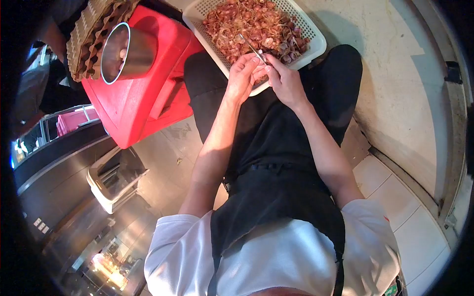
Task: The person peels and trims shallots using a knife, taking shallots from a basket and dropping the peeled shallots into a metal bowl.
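A small knife (253, 48) is in my right hand (287, 84), its thin blade pointing up and left over the basket. My left hand (240, 76) is closed at the fingertips, pressed close to the right one. It pinches a small pale shallot (260, 52), mostly covered by the fingers. Just beyond both hands is a white perforated plastic basket (318, 45), heaped with reddish shallots and loose dry skins (247, 22). The basket's near edge lies between my knees.
Left of me, a red plastic box (116, 106) bears a metal pot (140, 52) with a few peeled shallots inside. Cardboard egg trays (84, 47) lean beside the pot. Another person's arm (53, 39) shows at the far left. A pale wall (395, 74) stands at right.
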A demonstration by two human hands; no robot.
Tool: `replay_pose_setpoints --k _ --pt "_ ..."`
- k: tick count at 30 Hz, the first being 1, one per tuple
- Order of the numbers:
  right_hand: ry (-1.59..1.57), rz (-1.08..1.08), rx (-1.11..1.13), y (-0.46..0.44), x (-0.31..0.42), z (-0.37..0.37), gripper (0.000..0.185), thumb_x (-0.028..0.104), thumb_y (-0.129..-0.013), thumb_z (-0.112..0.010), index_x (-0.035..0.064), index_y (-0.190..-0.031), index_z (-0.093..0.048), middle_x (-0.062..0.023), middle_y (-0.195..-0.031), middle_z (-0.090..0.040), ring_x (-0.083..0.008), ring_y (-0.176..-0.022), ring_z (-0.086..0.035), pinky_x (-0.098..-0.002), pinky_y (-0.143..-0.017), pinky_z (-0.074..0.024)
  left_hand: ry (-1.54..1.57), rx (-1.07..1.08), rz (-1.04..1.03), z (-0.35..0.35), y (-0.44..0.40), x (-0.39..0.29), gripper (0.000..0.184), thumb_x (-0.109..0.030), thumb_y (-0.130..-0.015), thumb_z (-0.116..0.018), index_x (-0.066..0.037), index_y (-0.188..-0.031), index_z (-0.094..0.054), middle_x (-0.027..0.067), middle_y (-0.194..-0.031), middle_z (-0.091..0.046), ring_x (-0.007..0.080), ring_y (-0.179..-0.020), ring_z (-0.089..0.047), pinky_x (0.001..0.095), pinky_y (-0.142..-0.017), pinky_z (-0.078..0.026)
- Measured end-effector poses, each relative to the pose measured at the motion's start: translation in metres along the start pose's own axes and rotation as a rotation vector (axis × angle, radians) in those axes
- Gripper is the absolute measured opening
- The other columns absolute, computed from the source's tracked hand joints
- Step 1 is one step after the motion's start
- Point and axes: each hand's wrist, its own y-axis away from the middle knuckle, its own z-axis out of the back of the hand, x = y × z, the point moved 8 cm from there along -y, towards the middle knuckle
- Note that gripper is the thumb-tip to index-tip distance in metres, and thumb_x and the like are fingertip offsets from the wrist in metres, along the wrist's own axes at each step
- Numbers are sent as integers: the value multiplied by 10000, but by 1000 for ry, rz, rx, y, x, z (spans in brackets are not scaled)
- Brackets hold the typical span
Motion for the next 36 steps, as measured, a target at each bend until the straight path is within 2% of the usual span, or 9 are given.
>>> replay_pose_setpoints --k 13,16,19,25,26,28,31,33,36 --pt "7 -21 -99 -2 -7 12 306 217 -965 -520 108 -1239 -602 -220 -852 -662 -372 -760 -665 -413 -629 -512 -49 28 30 -4 -1 2 262 -12 -951 -478 58 -1200 -514 161 -1056 -638 222 -906 -675 318 -768 -579" --pt "44 -6 -102 -4 -4 18 341 179 -987 -516 29 -1287 -574 -91 -636 -620 -133 -590 -611 -303 -595 -497 -23 34 50 -4 0 2 262 -10 -946 -476 57 -1196 -520 162 -1057 -638 231 -915 -670 324 -760 -571" --pt "41 -48 -95 -4 -6 19 355 183 -991 -502 26 -1304 -555 -101 -637 -629 -148 -595 -628 -307 -603 -500 -30 8 50 -5 1 1 266 -9 -938 -476 53 -1193 -524 161 -1062 -639 234 -916 -665 327 -755 -566" --pt "61 -151 -135 -4 -14 36 524 242 -988 -497 42 -1450 -347 -104 -643 -645 -194 -586 -644 -326 -601 -503 -35 -38 15 -3 3 -5 240 -49 -944 -485 31 -1160 -552 148 -1080 -645 204 -891 -659 310 -727 -562" --pt "10 -208 -128 -5 -21 39 594 277 -983 -519 35 -1474 -290 -73 -639 -627 -162 -520 -593 -308 -524 -473 -36 -37 0 0 2 -8 230 -59 -949 -486 28 -1148 -559 145 -1082 -647 196 -881 -657 303 -718 -559" --pt "-73 -289 -171 -1 -30 50 582 283 -990 -513 27 -1470 -305 -54 -645 -605 -126 -486 -540 -281 -471 -433 -75 -73 -28 0 4 -24 206 -82 -964 -478 17 -1111 -582 130 -1074 -651 168 -838 -646 277 -682 -545" --pt "-292 -399 -216 -1 -36 56 544 284 -1004 -498 21 -1455 -344 -26 -664 -561 -65 -471 -460 -230 -413 -362 -342 -92 -186 -4 19 -72 186 -113 -974 -521 8 -1089 -603 77 -988 -640 131 -809 -616 256 -682 -513" --pt "-345 -344 -250 0 -35 61 508 282 -998 -509 25 -1419 -387 -34 -672 -588 -92 -476 -490 -258 -433 -398 -655 -169 -362 -22 43 -134 179 -119 -966 -551 7 -1063 -632 67 -954 -631 120 -817 -606 252 -701 -505" --pt "-338 -328 -244 -3 -34 62 469 265 -1006 -500 37 -1409 -425 -21 -691 -581 -69 -481 -469 -242 -434 -381 -931 -396 -844 -57 95 -250 206 -137 -935 -553 8 -1046 -648 78 -986 -647 126 -767 -597 271 -697 -504"
